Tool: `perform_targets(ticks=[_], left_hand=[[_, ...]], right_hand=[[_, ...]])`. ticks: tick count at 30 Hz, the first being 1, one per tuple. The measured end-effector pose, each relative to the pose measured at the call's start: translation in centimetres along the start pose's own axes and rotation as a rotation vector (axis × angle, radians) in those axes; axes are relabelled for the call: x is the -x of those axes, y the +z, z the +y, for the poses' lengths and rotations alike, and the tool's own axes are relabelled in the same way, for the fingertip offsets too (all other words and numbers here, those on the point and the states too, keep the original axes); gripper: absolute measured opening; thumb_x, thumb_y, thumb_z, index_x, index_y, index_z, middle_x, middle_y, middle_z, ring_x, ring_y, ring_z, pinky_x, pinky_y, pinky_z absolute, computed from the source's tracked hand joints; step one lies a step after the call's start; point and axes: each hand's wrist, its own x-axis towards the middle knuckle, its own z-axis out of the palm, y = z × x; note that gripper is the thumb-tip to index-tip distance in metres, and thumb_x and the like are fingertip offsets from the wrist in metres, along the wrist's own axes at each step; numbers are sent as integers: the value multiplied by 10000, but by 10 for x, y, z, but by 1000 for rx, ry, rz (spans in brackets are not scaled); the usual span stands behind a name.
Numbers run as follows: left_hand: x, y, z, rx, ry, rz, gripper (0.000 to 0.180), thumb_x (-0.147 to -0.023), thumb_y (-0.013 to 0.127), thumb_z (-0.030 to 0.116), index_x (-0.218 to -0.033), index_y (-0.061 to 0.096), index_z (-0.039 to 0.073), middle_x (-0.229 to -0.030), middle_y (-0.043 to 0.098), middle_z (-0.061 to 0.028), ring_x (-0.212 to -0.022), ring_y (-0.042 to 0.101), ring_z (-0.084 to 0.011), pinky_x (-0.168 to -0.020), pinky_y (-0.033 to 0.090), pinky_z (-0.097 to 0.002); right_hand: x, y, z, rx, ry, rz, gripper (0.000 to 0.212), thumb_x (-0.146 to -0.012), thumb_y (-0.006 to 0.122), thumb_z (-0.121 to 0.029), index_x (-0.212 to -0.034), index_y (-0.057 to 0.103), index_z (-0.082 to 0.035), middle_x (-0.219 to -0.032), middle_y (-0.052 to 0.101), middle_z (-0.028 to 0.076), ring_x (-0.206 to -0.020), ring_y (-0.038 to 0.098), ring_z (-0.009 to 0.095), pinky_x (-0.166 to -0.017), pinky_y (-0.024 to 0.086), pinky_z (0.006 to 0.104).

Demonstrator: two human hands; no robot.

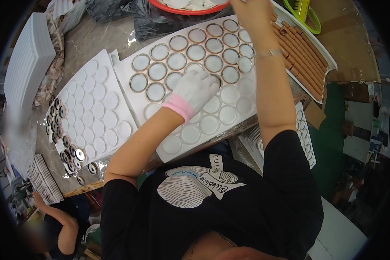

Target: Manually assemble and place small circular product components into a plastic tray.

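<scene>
My left hand (195, 90), in a white glove with a pink cuff, lies over the middle of a white board (160, 149) set with rows of round white discs. Its fingers curl down close together onto a disc with a dark rim (217, 80); the fingertips are partly hidden. Discs in the far rows carry dark metallic rims (196, 52), while those nearer me are plain white (209, 125). My bare right hand (249, 11) reaches to the top edge, beside a red basin (182, 11) of white discs. Its fingers are mostly cut off there.
Left stands a second board of white discs (88, 102), with loose dark ring-shaped pieces (67, 141) along it. A white tray of brown tubes (301, 52) and a green basket (316, 26) lie right. Black plastic bags (154, 24) sit behind. Another person's arm (63, 216) shows lower left.
</scene>
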Motion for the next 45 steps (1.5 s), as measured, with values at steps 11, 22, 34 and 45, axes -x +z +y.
perform_targets(ticks=[11, 22, 34, 45], left_hand=[[152, -51, -72, 153, -561, 444, 329, -821, 647, 0, -1147, 648, 42, -1141, 657, -163, -1107, 598, -321, -988, 452, -380], [385, -86, -132, -241, -1323, 480, 455, -768, 734, 259, -1169, 651, 60, -1119, 652, -174, -1078, 586, -351, -959, 452, -418], [391, -101, -161, -184, -1723, 199, 584, -783, 675, 493, -1211, 629, 98, -1214, 631, -194, -1135, 589, -393, -950, 479, -477], [404, -73, -118, -217, -1541, 419, 249, -836, 696, 237, -1008, 707, 57, -897, 680, -164, -823, 645, -321, -746, 496, -415]], right_hand=[[164, -3, 3, -53, 281, -465, 130, -711, 802, -194, -732, 704, -112, -922, 581, 38, -926, 573, 234, -781, 409, 442], [206, -15, -35, 510, -182, -351, 298, -829, 708, -368, -1056, 733, -175, -1205, 572, 63, -1087, 526, 248, -834, 350, 463], [185, -20, -60, 612, -39, -632, 388, -875, 649, -434, -1050, 742, -101, -1304, 545, 140, -1196, 476, 292, -887, 354, 496], [-32, 79, -12, -2, 75, -213, 245, -797, 748, -327, -894, 746, -102, -876, 718, 82, -814, 675, 267, -753, 508, 373]])
